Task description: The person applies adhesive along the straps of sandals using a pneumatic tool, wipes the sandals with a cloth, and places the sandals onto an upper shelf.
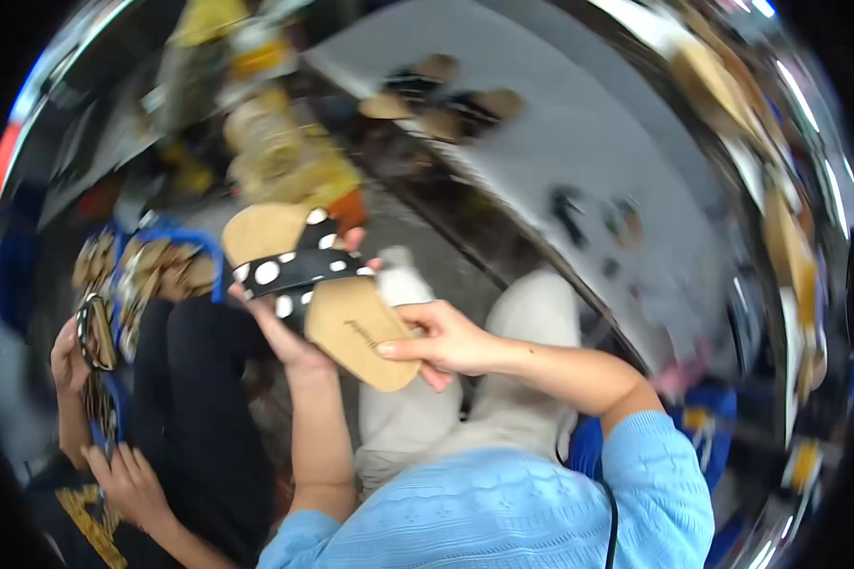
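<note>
A tan-soled sandal (pixel 348 318) with crossed black straps and white polka dots lies over my lap, its toe end toward the upper left. My left hand (pixel 292 339) supports it from the left and beneath; some of its fingertips show past the straps on the far side. Around the heel end, my right hand (pixel 454 339) is closed, thumb on top of the footbed and the other fingers under the edge. Parts of both hands are hidden behind the sole.
At left, a co-worker's hand (pixel 66 357) holds another sandal (pixel 98 332), beside a blue crate (pixel 220 270) of tan soles. Dark-strapped sandals (pixel 473 112) and small blurred items lie on a long pale work surface (pixel 541 95) ahead. Yellowish bags (pixel 304 175) stand beyond my knees.
</note>
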Action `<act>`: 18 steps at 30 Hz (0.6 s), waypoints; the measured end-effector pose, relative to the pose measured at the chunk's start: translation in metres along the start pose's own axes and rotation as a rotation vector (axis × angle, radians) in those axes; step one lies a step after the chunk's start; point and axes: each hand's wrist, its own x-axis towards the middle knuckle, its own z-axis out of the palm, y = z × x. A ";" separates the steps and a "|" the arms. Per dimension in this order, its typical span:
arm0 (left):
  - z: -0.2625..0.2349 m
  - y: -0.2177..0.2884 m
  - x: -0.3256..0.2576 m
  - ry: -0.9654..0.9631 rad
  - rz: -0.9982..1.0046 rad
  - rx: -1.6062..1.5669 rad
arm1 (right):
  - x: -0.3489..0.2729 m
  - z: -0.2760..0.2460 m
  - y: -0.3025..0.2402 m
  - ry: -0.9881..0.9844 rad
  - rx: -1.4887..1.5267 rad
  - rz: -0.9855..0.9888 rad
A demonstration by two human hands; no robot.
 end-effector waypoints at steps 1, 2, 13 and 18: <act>0.008 -0.020 -0.012 0.005 -0.065 -0.028 | -0.026 0.001 0.007 0.015 -0.036 -0.005; 0.013 -0.042 -0.018 0.132 -0.094 -0.088 | -0.053 0.000 0.014 0.076 -0.117 -0.015; 0.082 -0.183 -0.070 -0.018 -0.643 -0.343 | -0.300 -0.210 0.154 1.561 -0.472 -0.570; 0.113 -0.187 -0.088 -0.006 -0.645 -0.298 | -0.235 -0.187 0.122 1.497 -0.783 -0.831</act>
